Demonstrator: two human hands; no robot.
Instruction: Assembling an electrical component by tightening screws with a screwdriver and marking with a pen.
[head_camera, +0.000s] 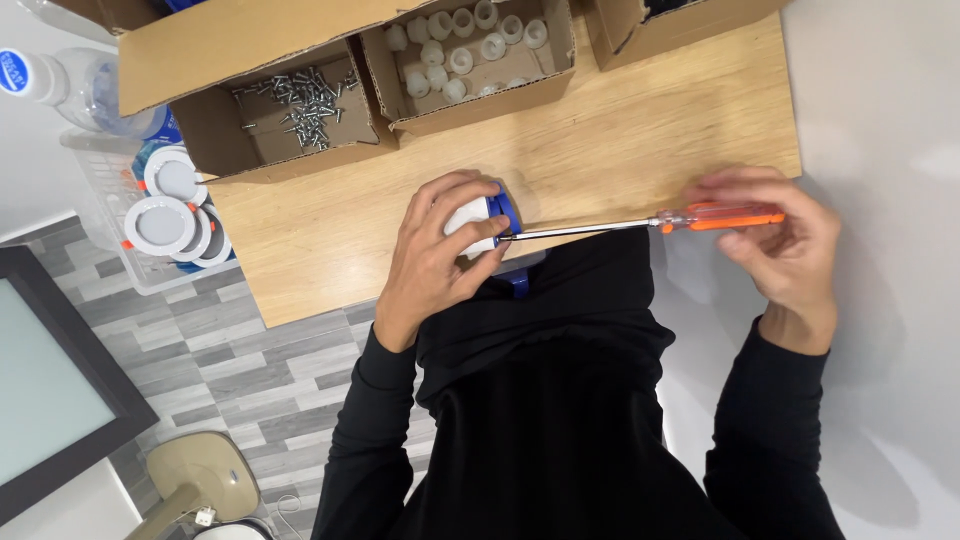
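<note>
Both arms in black sleeves reach forward. The left hand (435, 255) is curled tight, and the right hand (785, 240) has its fingers (725, 185) bent in a pinch.

A person drives a screwdriver into a small fitting at a wooden table.

The left hand (435, 255) grips a white-and-blue fitting (487, 222) while the right hand (785, 245) holds an orange-handled screwdriver (640, 224), its tip at the fitting. Cardboard boxes of screws (300, 100) and white caps (465, 50) sit behind on the table (640, 130).

brown screw carton (262, 120), cap carton (480, 60), blue-labelled bottle (60, 85)
</note>
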